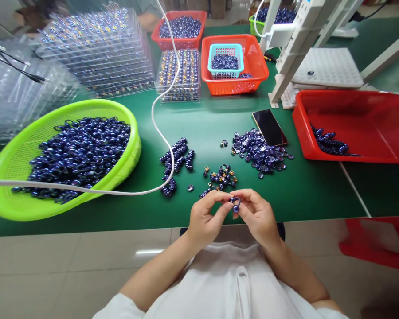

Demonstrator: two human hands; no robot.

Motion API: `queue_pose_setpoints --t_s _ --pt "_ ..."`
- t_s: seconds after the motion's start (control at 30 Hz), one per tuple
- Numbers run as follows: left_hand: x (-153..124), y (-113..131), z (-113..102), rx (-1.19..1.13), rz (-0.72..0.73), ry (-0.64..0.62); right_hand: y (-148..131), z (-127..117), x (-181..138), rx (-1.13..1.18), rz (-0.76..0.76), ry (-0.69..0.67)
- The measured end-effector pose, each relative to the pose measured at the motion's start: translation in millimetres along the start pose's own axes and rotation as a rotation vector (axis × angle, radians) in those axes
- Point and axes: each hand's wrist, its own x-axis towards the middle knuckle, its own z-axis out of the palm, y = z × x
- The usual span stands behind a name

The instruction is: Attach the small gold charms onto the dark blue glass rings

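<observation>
Over the table's front edge, my left hand (205, 218) and my right hand (260, 216) meet, fingers closed in a pinch. Between the fingertips of both is a shiny dark blue ring-shaped piece (236, 204) with a rounded bead-like end. Just beyond my left fingers lies a small group of blue and gold parts (223, 175). Further right is a heap of round dark blue caps (261, 150). Short rows of coiled dark blue pieces (177, 156) lie to the left, and a single cap (190, 188) sits between them and my left hand.
A green basket (133, 133) full of dark blue pieces stands left, crossed by a white cable (154, 117). A phone (270, 127) touches the cap heap. A red tray (359, 115) is at right; orange basket (216, 86) and stacked clear trays (119, 66) stand behind.
</observation>
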Motion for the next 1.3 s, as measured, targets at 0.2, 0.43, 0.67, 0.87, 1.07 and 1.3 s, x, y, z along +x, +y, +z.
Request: queue_pose_setpoints --t_s 0.2,0.43,0.67,0.87,1.07,1.3 --pt "-0.9 0.4 0.5 -0.009 0.103 -0.021 0.9 5.1 -0.2 0.155 0.027 0.015" --pt "3.0 -5.1 1.5 0.046 0.169 -0.020 5.6 0.0 2.2 0.106 0.017 0.017" --pt "9.9 7.0 -2.1 0.208 0.225 -0.073 -5.5 -20.4 7.2 -0.404 -0.245 -0.001" --pt "8.6 5.3 3.0 0.225 0.118 -0.049 -5.6 -23.7 8.6 -0.867 -0.629 0.005" --pt "12.6 3.8 0.6 -0.201 -0.394 -0.129 -1.2 -18.8 6.8 -0.869 -0.658 0.063" --pt "17.3 1.6 -9.4 -0.389 -0.548 -0.282 -7.5 -28.0 8.8 -0.874 -0.634 -0.202"
